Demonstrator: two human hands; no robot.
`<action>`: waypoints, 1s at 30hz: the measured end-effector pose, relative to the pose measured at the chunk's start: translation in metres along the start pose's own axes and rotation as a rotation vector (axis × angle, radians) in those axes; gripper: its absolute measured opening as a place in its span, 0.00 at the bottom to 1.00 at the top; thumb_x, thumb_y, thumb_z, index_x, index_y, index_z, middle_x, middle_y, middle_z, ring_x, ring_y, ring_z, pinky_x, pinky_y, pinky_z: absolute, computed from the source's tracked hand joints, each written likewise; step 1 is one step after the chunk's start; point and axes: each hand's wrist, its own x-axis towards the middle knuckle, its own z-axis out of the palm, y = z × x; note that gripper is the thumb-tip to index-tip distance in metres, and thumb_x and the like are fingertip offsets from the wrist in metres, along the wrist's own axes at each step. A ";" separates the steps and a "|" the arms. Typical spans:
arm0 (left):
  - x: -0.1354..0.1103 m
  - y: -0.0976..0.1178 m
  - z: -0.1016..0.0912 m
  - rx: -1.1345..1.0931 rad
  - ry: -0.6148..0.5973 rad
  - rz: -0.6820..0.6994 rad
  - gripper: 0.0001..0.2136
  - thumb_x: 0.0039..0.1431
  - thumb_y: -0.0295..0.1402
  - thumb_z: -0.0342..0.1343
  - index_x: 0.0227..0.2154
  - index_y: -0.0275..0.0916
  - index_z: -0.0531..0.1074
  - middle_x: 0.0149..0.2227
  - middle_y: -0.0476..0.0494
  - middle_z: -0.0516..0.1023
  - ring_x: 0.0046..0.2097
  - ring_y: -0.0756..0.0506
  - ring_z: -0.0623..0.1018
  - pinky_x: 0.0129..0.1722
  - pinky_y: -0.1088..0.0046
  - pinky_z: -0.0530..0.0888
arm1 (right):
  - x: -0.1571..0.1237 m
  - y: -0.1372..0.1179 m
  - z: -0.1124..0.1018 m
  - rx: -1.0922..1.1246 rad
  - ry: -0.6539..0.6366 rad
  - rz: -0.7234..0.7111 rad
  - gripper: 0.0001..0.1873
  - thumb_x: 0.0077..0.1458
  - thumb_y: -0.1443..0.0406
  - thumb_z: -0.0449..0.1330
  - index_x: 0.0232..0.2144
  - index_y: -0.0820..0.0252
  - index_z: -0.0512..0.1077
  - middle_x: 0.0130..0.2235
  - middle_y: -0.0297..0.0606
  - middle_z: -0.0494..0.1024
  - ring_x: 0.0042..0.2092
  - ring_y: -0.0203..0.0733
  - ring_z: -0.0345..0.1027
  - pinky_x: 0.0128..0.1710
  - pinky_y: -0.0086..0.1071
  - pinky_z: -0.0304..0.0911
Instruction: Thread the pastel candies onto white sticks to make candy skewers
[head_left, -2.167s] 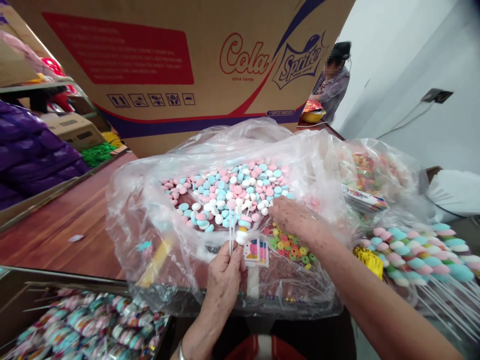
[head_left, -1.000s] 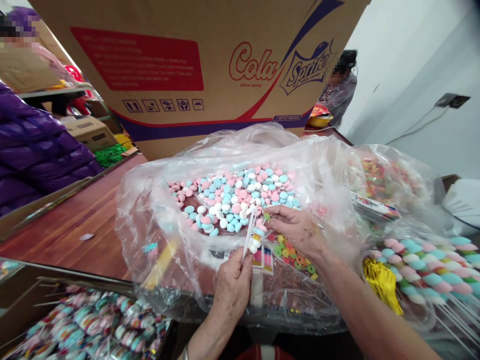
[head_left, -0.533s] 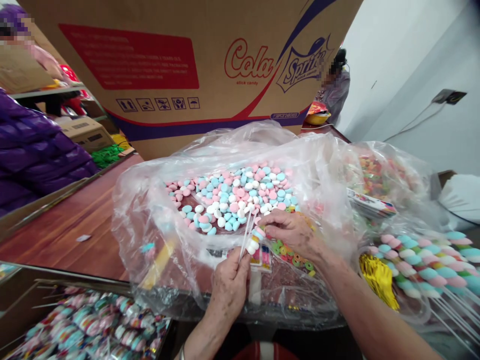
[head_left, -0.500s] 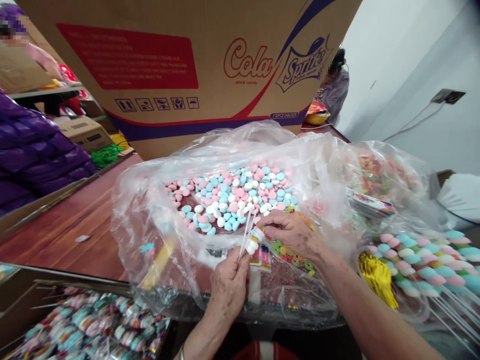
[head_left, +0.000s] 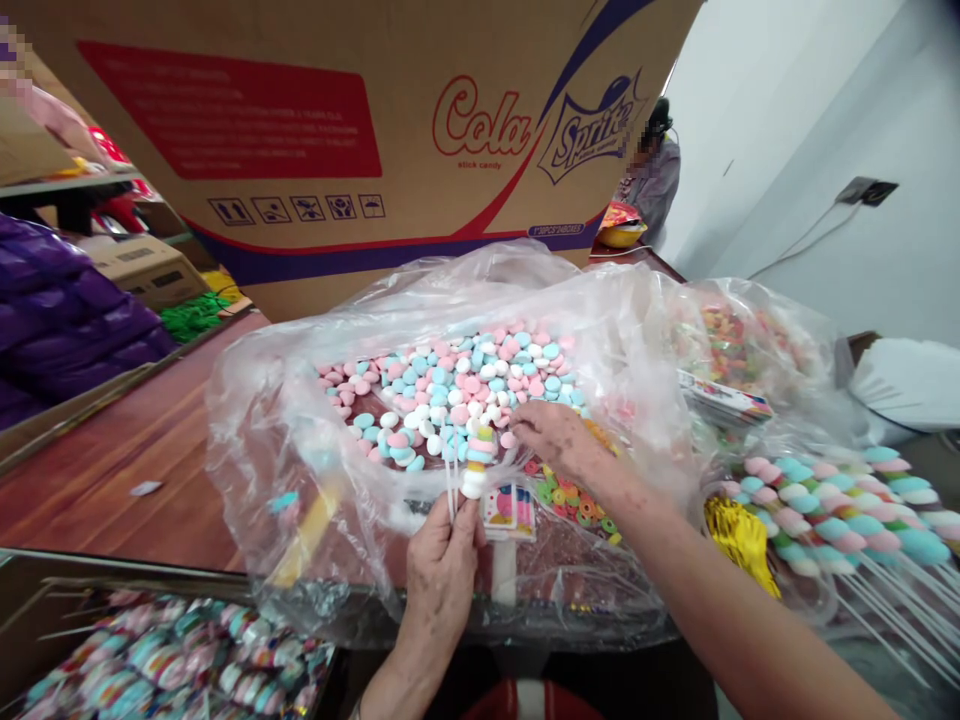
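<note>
My left hand (head_left: 442, 555) is closed around the lower end of a candy skewer (head_left: 478, 462) and several thin white sticks (head_left: 451, 465). White, yellow, blue and pink pieces are stacked on the skewer, with a yellow-green one on top. My right hand (head_left: 559, 440) is just right of the skewer, apart from it, its bent fingertips at the near edge of a pile of pink, blue and white candies (head_left: 469, 385). A pink candy (head_left: 508, 440) shows by those fingertips; whether they grip one is hidden. Colourful gummy rings (head_left: 574, 500) lie below my right hand.
Clear plastic sheeting (head_left: 255, 400) spreads over the wooden table (head_left: 172, 440). A large carton (head_left: 300, 110) stands behind. Finished candy skewers (head_left: 847, 510) and gold ties (head_left: 739, 540) lie right; a box of wrapped skewers (head_left: 180, 650) is low left. A person (head_left: 660, 180) sits beyond.
My right hand has moved off the skewer's top to the candy pile. The skewer now shows a yellow-green piece on top and stands more upright. The whole view has shifted slightly.
</note>
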 end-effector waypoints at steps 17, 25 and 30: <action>-0.001 -0.002 -0.002 -0.008 0.000 -0.032 0.20 0.58 0.51 0.52 0.23 0.39 0.65 0.18 0.56 0.61 0.18 0.55 0.58 0.16 0.79 0.55 | 0.004 0.021 0.009 -0.120 0.055 0.090 0.12 0.57 0.69 0.50 0.41 0.59 0.71 0.38 0.42 0.77 0.38 0.44 0.68 0.35 0.32 0.57; -0.002 0.001 0.000 -0.006 0.001 -0.023 0.19 0.59 0.49 0.51 0.22 0.39 0.64 0.18 0.56 0.61 0.18 0.55 0.57 0.17 0.78 0.56 | 0.004 0.011 0.032 -0.120 0.047 0.050 0.15 0.56 0.73 0.50 0.42 0.60 0.72 0.41 0.48 0.76 0.42 0.49 0.68 0.38 0.34 0.56; -0.001 0.001 0.000 -0.010 -0.002 -0.018 0.19 0.58 0.49 0.52 0.22 0.39 0.65 0.18 0.56 0.62 0.18 0.55 0.59 0.17 0.79 0.56 | -0.001 0.020 0.010 -0.021 0.047 0.019 0.11 0.56 0.67 0.52 0.40 0.56 0.72 0.31 0.35 0.75 0.32 0.40 0.66 0.30 0.28 0.53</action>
